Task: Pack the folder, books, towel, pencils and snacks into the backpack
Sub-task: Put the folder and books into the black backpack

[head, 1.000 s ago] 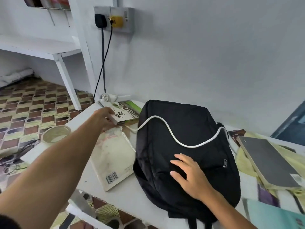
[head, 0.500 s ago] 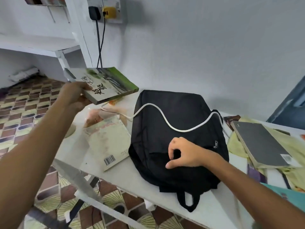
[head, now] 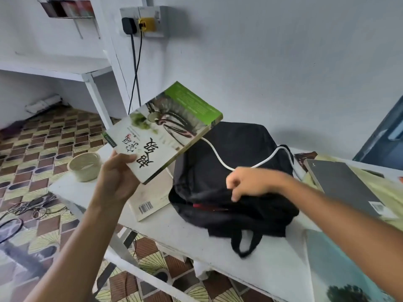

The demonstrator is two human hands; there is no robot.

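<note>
A black backpack lies flat on the white table with a white cable draped over it. My left hand grips a white-and-green book by its near corner and holds it in the air, left of and above the backpack. My right hand pinches the black fabric at the backpack's opening and lifts it; something red shows in the gap. A second pale book lies on the table, partly under the raised one.
A roll of tape sits on the table's left end. A grey notebook lies to the right on printed sheets. Wall socket with plugs above. Loose cables lie on the patterned floor at the left.
My left hand has picked the book up off the table and brought it towards the backpack. My right hand went from lying flat on the backpack to pinching and lifting its opening.
</note>
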